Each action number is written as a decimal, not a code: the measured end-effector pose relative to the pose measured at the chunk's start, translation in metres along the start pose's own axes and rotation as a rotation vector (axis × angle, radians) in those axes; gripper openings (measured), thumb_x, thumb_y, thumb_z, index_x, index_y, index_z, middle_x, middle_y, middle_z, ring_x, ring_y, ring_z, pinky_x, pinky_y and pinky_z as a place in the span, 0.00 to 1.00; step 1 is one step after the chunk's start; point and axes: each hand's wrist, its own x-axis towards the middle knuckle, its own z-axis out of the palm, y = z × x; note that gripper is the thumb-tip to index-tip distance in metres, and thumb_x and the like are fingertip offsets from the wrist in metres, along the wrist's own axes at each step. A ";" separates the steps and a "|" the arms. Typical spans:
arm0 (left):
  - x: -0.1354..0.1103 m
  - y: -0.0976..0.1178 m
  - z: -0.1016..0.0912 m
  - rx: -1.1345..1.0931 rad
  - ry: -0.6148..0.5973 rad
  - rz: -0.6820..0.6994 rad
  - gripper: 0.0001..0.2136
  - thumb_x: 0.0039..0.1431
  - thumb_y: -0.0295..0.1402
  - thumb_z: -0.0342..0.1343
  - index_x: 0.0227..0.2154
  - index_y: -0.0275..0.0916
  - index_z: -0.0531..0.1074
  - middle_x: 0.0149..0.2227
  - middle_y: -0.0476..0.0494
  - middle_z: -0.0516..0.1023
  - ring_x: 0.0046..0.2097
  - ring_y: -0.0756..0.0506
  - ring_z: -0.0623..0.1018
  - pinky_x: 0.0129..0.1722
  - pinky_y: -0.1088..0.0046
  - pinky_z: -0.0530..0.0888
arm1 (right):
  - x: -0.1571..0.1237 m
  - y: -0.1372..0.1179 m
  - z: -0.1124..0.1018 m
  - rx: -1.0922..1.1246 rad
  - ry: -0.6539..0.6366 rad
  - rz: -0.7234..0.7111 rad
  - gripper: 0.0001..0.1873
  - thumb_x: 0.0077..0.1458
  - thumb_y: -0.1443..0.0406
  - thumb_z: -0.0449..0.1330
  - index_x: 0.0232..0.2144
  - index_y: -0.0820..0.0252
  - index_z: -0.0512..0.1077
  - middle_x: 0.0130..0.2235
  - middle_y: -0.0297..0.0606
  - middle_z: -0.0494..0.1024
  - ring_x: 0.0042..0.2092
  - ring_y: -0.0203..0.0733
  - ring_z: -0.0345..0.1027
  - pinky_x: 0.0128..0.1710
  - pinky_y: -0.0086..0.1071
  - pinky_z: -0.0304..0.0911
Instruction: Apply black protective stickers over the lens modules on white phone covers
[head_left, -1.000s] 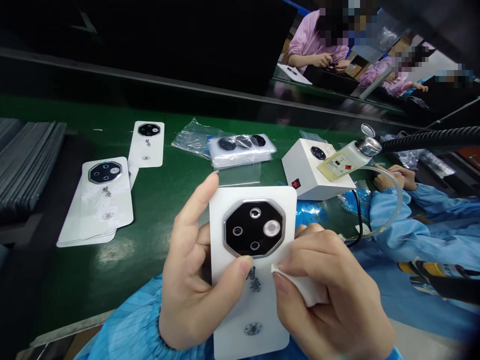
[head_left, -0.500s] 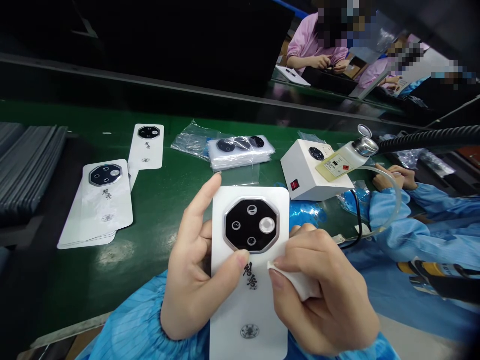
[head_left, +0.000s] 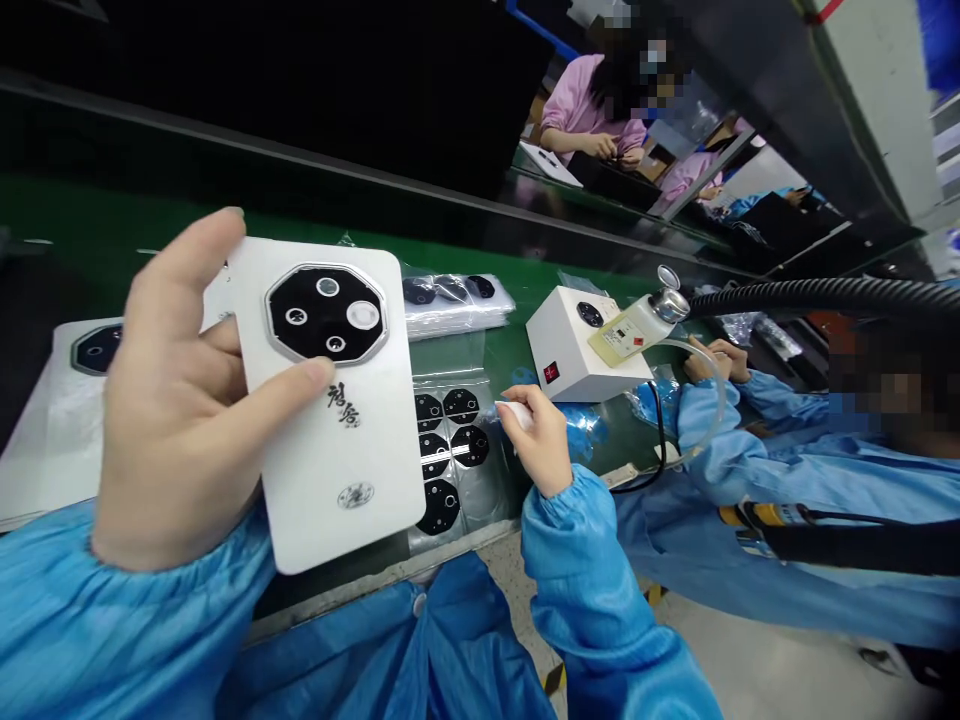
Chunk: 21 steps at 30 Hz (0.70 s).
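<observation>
My left hand [head_left: 180, 400] grips a white phone back cover [head_left: 315, 500] by its left edge, the thumb lying on its face. The cover is raised and tilted, with a black octagonal camera plate [head_left: 326, 318], dark lettering and a round emblem on it. Farther right and lower, my right hand [head_left: 546, 440] pinches a small white wipe [head_left: 517, 412]; it is apart from the cover. Between the hands, octagonal black camera lens covers [head_left: 469, 446] lie in clear plastic film on the green bench. My left hand partly hides other white back covers [head_left: 49, 430] at the left.
Behind lies a plastic-wrapped stack [head_left: 457, 318]. A white box [head_left: 562, 355] carries a tilted bottle of yellowish liquid [head_left: 619, 338]. A black corrugated hose [head_left: 810, 297] crosses at right, near a co-worker's hands [head_left: 716, 358]. Another person in pink sits beyond the partition.
My left hand has lifted the cover up and left. My right hand has moved away from it with the wipe, baring the lens covers on the bench. The view has shifted right.
</observation>
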 end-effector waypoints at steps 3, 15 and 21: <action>0.002 -0.009 0.002 -0.035 -0.061 -0.076 0.35 0.46 0.27 0.63 0.58 0.50 0.58 0.37 0.53 0.78 0.36 0.43 0.80 0.20 0.77 0.81 | 0.003 0.008 0.009 -0.057 -0.066 0.011 0.04 0.55 0.65 0.54 0.33 0.59 0.67 0.33 0.36 0.74 0.35 0.38 0.69 0.36 0.32 0.63; -0.009 -0.036 0.002 -0.194 -0.248 -0.190 0.37 0.48 0.28 0.64 0.60 0.48 0.55 0.36 0.51 0.79 0.34 0.45 0.80 0.24 0.79 0.79 | -0.024 -0.006 -0.004 -0.278 -0.348 -0.150 0.14 0.51 0.61 0.61 0.40 0.61 0.69 0.42 0.44 0.70 0.44 0.47 0.62 0.43 0.41 0.62; -0.041 -0.011 0.015 -0.259 -0.226 -0.146 0.31 0.51 0.26 0.59 0.57 0.51 0.56 0.32 0.52 0.78 0.26 0.50 0.77 0.22 0.79 0.75 | -0.016 -0.001 -0.006 -0.272 -0.451 -0.220 0.16 0.51 0.61 0.62 0.43 0.60 0.69 0.41 0.45 0.68 0.42 0.48 0.60 0.41 0.43 0.63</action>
